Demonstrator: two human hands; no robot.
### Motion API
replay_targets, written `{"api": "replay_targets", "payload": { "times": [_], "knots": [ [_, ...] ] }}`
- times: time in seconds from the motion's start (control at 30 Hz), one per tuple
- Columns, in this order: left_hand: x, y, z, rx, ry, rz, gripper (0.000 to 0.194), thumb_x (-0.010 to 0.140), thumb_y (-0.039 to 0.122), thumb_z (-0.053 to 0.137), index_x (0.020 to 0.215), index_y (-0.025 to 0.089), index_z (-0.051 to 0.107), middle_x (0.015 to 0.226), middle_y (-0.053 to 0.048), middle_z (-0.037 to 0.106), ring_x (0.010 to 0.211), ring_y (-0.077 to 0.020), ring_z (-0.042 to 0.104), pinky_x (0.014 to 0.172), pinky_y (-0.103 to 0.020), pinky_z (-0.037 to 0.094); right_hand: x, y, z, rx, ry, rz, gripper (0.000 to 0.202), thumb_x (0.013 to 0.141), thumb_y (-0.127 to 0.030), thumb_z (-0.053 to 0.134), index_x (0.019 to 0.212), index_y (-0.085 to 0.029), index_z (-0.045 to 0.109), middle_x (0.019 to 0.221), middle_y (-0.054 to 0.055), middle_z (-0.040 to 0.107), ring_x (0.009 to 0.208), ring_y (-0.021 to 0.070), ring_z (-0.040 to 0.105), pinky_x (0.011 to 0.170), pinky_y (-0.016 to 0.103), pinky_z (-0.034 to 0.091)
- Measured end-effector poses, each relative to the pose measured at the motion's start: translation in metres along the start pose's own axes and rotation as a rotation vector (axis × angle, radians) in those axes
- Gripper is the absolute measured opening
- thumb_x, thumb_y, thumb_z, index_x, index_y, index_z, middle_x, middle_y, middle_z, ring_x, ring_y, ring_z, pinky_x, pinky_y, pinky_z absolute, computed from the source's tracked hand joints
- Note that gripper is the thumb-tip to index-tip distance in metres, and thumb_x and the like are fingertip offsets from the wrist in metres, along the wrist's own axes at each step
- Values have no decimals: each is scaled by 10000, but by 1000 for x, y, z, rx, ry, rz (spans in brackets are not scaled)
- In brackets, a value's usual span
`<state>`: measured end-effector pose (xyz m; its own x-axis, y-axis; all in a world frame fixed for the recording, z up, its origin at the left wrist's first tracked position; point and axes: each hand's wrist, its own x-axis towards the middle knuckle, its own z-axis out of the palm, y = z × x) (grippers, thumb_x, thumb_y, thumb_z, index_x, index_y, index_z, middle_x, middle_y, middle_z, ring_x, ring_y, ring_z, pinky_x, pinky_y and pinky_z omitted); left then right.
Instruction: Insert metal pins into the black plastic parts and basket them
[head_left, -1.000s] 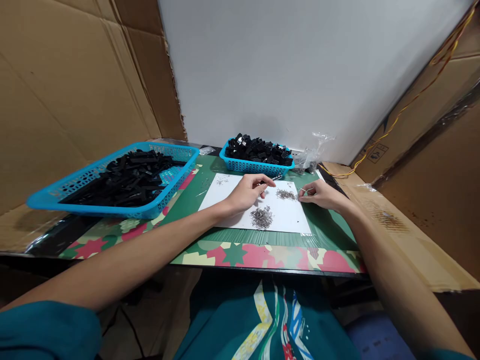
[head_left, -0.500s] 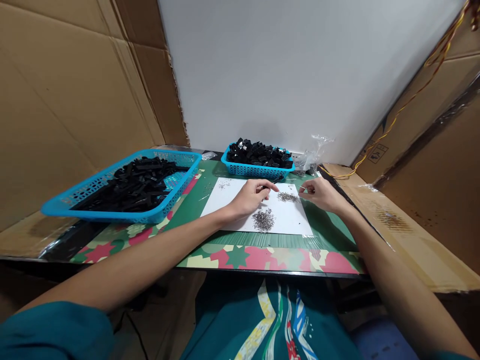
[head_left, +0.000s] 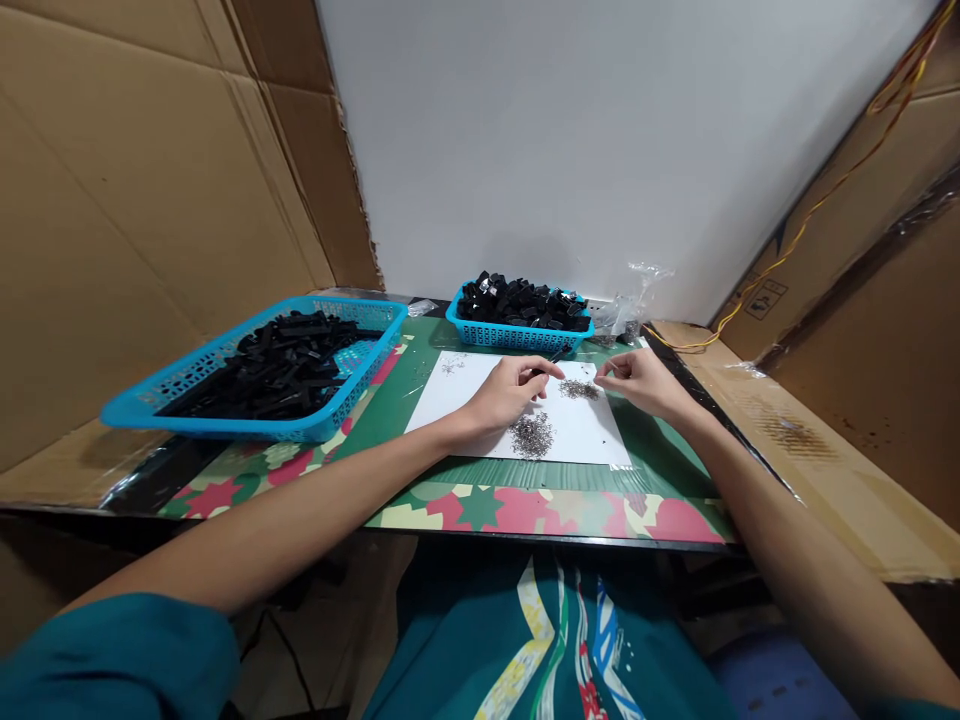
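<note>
Over the white sheet [head_left: 435,405], my left hand [head_left: 511,392] is closed around a small black piece [head_left: 559,354], whose end shows above the fingers. A pile of tiny metal parts [head_left: 532,436] lies just below that hand. My right hand [head_left: 634,382] is at the sheet's right edge, thumb and fingertips pinched together; whatever is between them is too small to name. Between the two hands sits a second small pile [head_left: 580,389] of the same tiny parts. The hands are a short distance apart.
A large blue basket [head_left: 300,430] of long black pieces stands at the left. Behind the sheet is a smaller blue basket [head_left: 517,334] heaped with black pieces. Clear plastic bags [head_left: 630,305] lie to its right. Cardboard [head_left: 832,440] flanks the green table mat [head_left: 667,465].
The view has shifted slightly. My right hand's fingertips have drawn closer together beside the small pile. My left hand keeps nearly the same pose.
</note>
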<state>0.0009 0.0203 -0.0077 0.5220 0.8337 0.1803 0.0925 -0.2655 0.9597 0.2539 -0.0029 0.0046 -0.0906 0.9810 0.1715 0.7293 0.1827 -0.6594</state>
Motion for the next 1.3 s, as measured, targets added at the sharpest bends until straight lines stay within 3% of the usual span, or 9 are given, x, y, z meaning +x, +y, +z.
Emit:
{"api": "replay_targets", "payload": {
  "times": [0.27,0.4,0.57,0.7,0.83,0.9,1.0,1.17,1.3],
  "knots": [
    [0,5,2,22,-44,70,299,927,401,686,1052,134,736,795,-35,620,741,-148,558,627,-263,395,-10,-19,7,442,13,38,370,743,-501,845,837,-158,743,549,-77,336,517,90,254,518,301,150],
    [-2,8,4,110,-91,149,335,962,462,653,992,141,741,863,-45,652,766,-150,557,686,-282,419,-14,-30,13,441,-53,-27,406,769,-547,831,843,-158,743,573,-51,422,533,95,285,509,292,176],
    [-6,12,5,279,-30,208,326,992,421,599,868,147,723,842,-43,637,766,-156,543,698,-286,404,-14,-33,19,386,-73,-73,418,798,-569,816,863,-159,763,541,-77,342,529,95,245,509,289,154],
    [-4,11,4,304,-2,226,304,989,409,601,898,150,731,912,-60,672,801,-164,569,713,-286,415,-14,-34,22,480,-82,-28,452,801,-596,811,859,-151,752,547,-63,413,510,84,254,489,282,166],
    [-4,8,4,248,-26,178,325,999,438,590,901,149,702,780,-20,611,713,-144,526,661,-280,385,-15,-35,25,608,-112,14,457,760,-581,854,833,-148,728,552,-74,402,497,69,244,477,272,148],
    [-5,7,6,164,-60,150,299,1006,428,582,962,152,689,779,-9,596,695,-134,508,640,-272,376,-14,-35,23,642,-113,20,456,744,-572,867,824,-148,720,552,-75,407,492,65,249,474,269,150],
    [-8,9,7,70,-108,167,201,985,320,612,1109,170,662,1012,-51,665,845,-150,582,710,-267,439,-14,-31,15,641,-66,36,454,712,-556,884,800,-145,715,530,-78,398,477,63,258,469,271,157],
    [-11,17,4,192,-141,144,354,1020,284,572,1360,188,582,1187,-107,717,923,-186,650,785,-308,487,-14,-23,-5,639,3,129,497,593,-560,944,737,-163,682,482,-100,342,448,49,217,454,271,145],
    [-8,14,-4,423,-201,263,273,1052,299,545,1230,189,720,1182,-99,753,1020,-219,671,896,-344,474,-13,-17,-11,534,-74,205,503,564,-573,959,697,-175,683,464,-93,336,440,53,213,430,272,142]
  ]
}}
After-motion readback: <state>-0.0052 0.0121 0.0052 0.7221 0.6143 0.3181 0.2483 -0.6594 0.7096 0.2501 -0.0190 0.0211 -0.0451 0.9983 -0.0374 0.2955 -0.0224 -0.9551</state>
